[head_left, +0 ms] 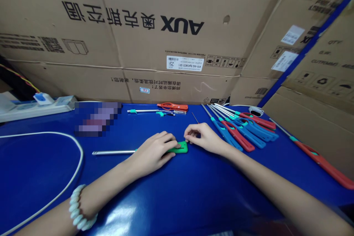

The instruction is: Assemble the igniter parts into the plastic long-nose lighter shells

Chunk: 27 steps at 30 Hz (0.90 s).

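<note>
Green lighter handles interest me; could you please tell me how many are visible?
1: the green lighter handle lies on the blue table, partly under the left hand, its end beside the right hand. More might hide in the overlapping pile of lighters.

The cardboard box (132, 40) at the back carries upside-down print: the brand AUX (182, 25), the characters 奥克斯空调 (109, 15), and a white label (185, 63) reading KFR-46G/BpR3AES1 (B1) and 25. Upright on the right-hand carton (326, 107) stand QTY, G.W. and a recycling sign (322, 81); smaller print is too blurred.
</note>
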Tool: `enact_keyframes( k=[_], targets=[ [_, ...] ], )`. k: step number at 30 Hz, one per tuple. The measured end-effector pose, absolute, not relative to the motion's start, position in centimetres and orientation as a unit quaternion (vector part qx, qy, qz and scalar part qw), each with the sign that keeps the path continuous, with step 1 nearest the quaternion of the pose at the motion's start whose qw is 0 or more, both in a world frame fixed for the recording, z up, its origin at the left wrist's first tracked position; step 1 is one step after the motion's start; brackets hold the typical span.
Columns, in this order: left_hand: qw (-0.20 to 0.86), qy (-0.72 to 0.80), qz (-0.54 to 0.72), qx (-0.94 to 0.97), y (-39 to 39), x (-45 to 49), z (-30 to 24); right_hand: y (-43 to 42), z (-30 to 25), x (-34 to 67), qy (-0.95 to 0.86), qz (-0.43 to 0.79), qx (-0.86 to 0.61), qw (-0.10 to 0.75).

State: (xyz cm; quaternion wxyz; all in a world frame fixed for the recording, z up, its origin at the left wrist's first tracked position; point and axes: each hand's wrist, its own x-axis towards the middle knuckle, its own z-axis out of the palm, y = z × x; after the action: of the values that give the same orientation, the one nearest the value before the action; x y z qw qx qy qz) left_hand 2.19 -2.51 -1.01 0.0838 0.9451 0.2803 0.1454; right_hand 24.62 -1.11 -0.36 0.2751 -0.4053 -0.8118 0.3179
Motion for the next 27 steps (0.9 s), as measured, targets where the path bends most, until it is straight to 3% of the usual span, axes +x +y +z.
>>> enact_keyframes(
  k=[8,18,22,27],
  targets=[
    [0.087,0.284,0.14,0.944,-2.5,2.0,-0.9,-1.2,0.0,24.3,-0.816,0.363,-0.353,0.28],
    [0.091,0.28,0.144,0.945,-2.5,2.1,-0.8,-1.0,-0.1,24.6,-0.835,0.328,-0.347,0.274],
    [0.088,0.278,0.148,0.945,-2.5,2.0,-0.9,-1.3,0.1,24.6,-0.865,0.269,-0.342,0.251],
    [0.082,0.278,0.147,0.946,-2.5,2.0,-0.9,-2.1,0.6,24.3,-0.921,0.099,-0.329,0.182]
  ],
)
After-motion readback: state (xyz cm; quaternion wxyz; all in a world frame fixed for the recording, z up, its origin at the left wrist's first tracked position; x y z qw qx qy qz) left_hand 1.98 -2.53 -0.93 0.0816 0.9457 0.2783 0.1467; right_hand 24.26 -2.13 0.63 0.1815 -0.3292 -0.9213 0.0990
